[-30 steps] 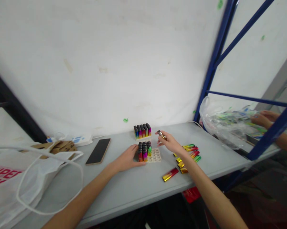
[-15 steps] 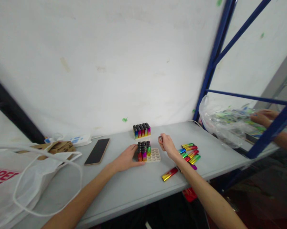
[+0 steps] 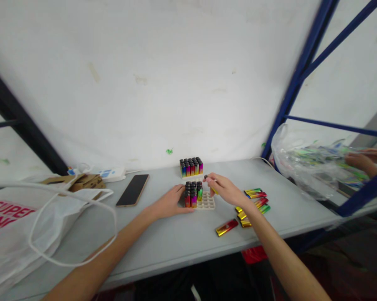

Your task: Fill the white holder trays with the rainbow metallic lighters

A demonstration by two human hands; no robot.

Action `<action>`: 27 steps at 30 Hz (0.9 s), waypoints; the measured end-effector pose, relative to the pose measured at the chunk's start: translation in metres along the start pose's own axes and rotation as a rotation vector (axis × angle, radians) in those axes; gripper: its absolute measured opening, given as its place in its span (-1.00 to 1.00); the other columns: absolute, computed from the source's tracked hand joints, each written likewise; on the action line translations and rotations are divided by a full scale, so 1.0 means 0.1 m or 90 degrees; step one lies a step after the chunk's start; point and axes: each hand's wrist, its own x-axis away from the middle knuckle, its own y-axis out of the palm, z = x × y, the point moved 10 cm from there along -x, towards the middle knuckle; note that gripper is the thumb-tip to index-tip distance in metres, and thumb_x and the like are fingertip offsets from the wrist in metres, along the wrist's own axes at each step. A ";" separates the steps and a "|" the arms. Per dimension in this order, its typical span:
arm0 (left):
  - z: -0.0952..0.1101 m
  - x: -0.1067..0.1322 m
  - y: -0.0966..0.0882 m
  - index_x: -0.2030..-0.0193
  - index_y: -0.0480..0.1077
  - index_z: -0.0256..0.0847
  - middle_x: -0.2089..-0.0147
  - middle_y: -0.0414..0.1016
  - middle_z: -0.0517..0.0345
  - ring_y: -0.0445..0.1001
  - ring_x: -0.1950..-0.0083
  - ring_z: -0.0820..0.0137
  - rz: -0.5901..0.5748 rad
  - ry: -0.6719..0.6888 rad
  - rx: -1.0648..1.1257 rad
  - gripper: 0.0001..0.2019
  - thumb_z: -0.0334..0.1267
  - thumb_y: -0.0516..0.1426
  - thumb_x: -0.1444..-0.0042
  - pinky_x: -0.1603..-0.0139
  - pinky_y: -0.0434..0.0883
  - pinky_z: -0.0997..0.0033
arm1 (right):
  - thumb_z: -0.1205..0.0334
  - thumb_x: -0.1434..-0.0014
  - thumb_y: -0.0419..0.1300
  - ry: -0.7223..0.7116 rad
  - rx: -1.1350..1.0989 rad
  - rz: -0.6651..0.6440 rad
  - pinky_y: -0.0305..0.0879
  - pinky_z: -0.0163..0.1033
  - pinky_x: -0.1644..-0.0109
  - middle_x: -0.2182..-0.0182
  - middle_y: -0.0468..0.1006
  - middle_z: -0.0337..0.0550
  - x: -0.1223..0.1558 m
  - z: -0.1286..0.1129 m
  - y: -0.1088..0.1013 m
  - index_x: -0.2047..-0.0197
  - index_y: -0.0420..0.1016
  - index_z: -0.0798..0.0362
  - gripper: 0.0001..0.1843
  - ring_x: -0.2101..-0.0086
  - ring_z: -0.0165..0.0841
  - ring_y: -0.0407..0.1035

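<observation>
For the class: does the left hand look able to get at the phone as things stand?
Probably yes: nothing lies between the left hand and the phone, though the hand would first have to leave the lighters beside it.

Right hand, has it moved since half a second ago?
Yes: judged against the rear block of lighters, the right hand has shifted left, closer to the front tray.

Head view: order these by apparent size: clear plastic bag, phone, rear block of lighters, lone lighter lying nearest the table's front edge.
1. Clear plastic bag
2. Phone and rear block of lighters: too alike to rank
3. Lone lighter
</observation>
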 end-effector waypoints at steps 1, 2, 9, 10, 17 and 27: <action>0.01 0.00 0.00 -0.32 0.32 -0.24 -0.29 0.41 -0.21 0.39 -0.32 -0.07 0.001 0.003 0.002 -0.19 0.20 0.37 -0.06 -0.41 0.30 -0.07 | -0.12 -0.45 0.03 -0.038 0.039 -0.023 0.34 -0.23 0.10 0.27 0.51 -0.16 0.04 -0.12 0.00 0.10 0.50 0.03 -0.58 0.25 -0.33 0.42; 0.02 0.00 -0.01 -0.32 0.32 -0.23 -0.29 0.42 -0.20 0.39 -0.31 -0.07 0.002 0.006 0.003 -0.20 0.20 0.37 -0.06 -0.40 0.31 -0.06 | -0.07 -0.44 0.07 -0.068 0.076 -0.043 0.34 -0.21 0.03 0.20 0.53 -0.11 0.07 -0.21 0.01 0.10 0.51 0.04 -0.64 0.17 -0.30 0.43; 0.04 0.01 -0.02 -0.31 0.34 -0.19 -0.25 0.45 -0.15 0.41 -0.28 -0.05 0.014 0.024 0.014 -0.22 0.22 0.35 -0.08 -0.36 0.34 -0.05 | 0.13 -0.40 0.21 -0.067 0.188 -0.096 0.24 -0.28 0.28 0.42 0.53 -0.22 0.06 -0.25 0.21 0.18 0.54 0.07 -0.80 0.43 -0.37 0.37; 0.04 0.01 -0.02 -0.30 0.34 -0.19 -0.25 0.45 -0.15 0.41 -0.28 -0.05 0.014 0.026 0.014 -0.22 0.23 0.35 -0.07 -0.36 0.34 -0.05 | 0.15 -0.40 0.21 -0.064 0.182 -0.097 0.22 -0.30 0.30 0.43 0.54 -0.22 0.05 -0.23 0.24 0.18 0.54 0.08 -0.82 0.45 -0.38 0.36; 0.00 0.00 0.02 -0.31 0.33 -0.21 -0.26 0.44 -0.20 0.41 -0.28 -0.08 0.008 0.017 -0.002 -0.19 0.26 0.35 -0.05 -0.36 0.34 -0.07 | 0.18 -0.35 0.27 -0.039 0.169 -0.133 0.21 -0.32 0.33 0.45 0.56 -0.21 0.06 -0.22 0.29 0.27 0.54 0.09 -0.82 0.45 -0.38 0.38; 0.03 0.00 -0.02 -0.25 0.38 -0.19 -0.23 0.46 -0.17 0.42 -0.26 -0.06 0.012 0.020 0.002 -0.25 0.23 0.36 -0.05 -0.35 0.34 -0.05 | 0.10 -0.30 0.33 0.095 0.386 -0.158 0.20 -0.29 0.33 0.47 0.62 -0.06 0.04 0.07 0.47 0.41 0.58 0.10 -0.70 0.43 -0.30 0.45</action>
